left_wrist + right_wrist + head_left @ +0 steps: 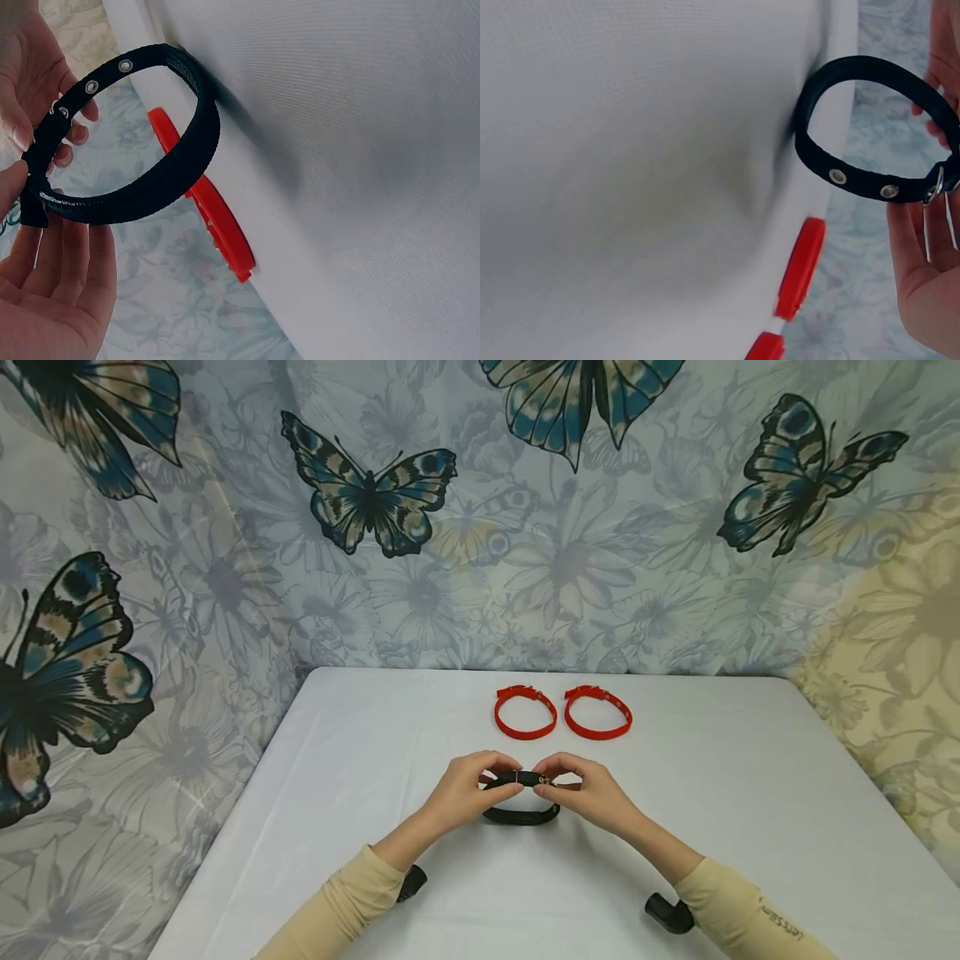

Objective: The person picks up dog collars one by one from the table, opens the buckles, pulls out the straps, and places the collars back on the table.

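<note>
Looped black collar (521, 817), pinched by left hand (465, 789) and right hand (597, 791), two red collars (525, 734) laid beyond, on table (375, 735)

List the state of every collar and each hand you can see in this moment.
Black collar: looped, held
Left hand: pinching the black collar
Right hand: pinching the black collar
Left red collar: looped, resting on the table
Right red collar: looped, resting on the table

two hands (461, 787) (594, 789), one black collar (521, 817)
two red collars (525, 734) (597, 734) are lying right of centre; five printed butterflies (369, 502) (127, 402) (543, 410) (810, 485) (82, 652) are spreading across the top and left.
</note>
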The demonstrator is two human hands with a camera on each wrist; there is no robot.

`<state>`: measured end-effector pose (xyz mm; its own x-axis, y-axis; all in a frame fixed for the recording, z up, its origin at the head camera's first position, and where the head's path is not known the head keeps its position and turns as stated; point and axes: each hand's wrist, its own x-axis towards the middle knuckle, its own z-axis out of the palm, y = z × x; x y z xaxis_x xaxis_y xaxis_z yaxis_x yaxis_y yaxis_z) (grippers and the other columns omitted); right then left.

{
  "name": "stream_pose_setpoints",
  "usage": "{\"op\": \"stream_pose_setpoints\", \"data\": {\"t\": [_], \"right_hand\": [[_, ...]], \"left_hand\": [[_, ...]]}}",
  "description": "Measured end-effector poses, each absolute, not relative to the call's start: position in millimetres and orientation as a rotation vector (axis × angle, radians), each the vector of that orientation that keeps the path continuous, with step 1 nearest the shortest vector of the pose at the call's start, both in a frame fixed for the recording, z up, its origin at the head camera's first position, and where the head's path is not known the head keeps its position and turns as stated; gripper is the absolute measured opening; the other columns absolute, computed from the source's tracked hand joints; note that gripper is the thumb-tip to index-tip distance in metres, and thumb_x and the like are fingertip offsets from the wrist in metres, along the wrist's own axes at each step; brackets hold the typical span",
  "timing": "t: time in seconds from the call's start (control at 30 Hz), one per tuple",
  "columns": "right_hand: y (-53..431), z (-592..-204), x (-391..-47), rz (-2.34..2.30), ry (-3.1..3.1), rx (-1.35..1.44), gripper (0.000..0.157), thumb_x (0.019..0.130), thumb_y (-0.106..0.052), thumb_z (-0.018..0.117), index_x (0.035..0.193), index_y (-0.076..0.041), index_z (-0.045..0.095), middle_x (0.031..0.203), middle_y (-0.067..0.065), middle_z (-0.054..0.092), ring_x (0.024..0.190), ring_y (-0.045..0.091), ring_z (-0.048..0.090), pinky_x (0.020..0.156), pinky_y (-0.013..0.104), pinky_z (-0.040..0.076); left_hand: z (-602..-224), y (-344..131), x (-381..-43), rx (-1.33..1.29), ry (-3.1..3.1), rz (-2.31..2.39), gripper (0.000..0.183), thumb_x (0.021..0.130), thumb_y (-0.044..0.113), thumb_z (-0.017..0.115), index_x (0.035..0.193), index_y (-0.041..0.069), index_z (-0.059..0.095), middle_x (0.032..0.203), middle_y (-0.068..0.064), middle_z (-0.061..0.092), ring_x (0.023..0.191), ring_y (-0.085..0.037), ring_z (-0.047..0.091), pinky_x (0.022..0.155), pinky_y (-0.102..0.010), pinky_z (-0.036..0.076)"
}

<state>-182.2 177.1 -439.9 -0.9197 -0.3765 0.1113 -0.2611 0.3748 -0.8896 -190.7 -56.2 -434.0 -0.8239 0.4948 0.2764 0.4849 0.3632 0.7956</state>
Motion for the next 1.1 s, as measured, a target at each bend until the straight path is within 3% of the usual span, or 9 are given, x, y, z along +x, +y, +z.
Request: {"op": "stream_pose_setpoints", "data": {"t": [0.27, 0.53, 1.1], "right_hand": [[172.6, -434.8, -182.6, -1.559, 2.527, -0.713, 0.025, 0.086, -0.027, 0.077, 0.107, -0.020, 0.067, 0.102, -0.005, 0.066, 0.097, 0.016, 0.061, 0.083, 0.029, 0.055], [168.7, -432.0, -182.9, -1.520, 2.599, -0.833, 0.021, 0.086, -0.022, 0.077, 0.104, -0.015, 0.068, 0.100, -0.004, 0.067, 0.094, 0.016, 0.063, 0.083, 0.032, 0.056], [170.0, -434.7, -179.6, -1.624, 2.579, -0.721, 0.021, 0.085, -0.021, 0.078, 0.104, -0.018, 0.069, 0.101, -0.005, 0.067, 0.095, 0.014, 0.064, 0.086, 0.029, 0.054]], "left_hand": [[-432.5, -55.7, -189.0, 0.935, 2.592, 1.481, 0.022, 0.090, 0.022, 0.072, 0.111, 0.014, 0.070, 0.102, 0.005, 0.069, 0.094, -0.010, 0.063, 0.079, -0.027, 0.054], [-431.8, -56.0, -187.8, 0.898, 2.584, 1.479, 0.023, 0.089, 0.023, 0.073, 0.110, 0.014, 0.071, 0.101, 0.006, 0.069, 0.094, -0.009, 0.063, 0.079, -0.025, 0.053], [-441.4, -59.2, -189.2, 0.889, 2.594, 1.546, 0.019, 0.088, 0.021, 0.075, 0.105, 0.016, 0.070, 0.096, 0.009, 0.069, 0.089, -0.005, 0.063, 0.079, -0.024, 0.053]]}}
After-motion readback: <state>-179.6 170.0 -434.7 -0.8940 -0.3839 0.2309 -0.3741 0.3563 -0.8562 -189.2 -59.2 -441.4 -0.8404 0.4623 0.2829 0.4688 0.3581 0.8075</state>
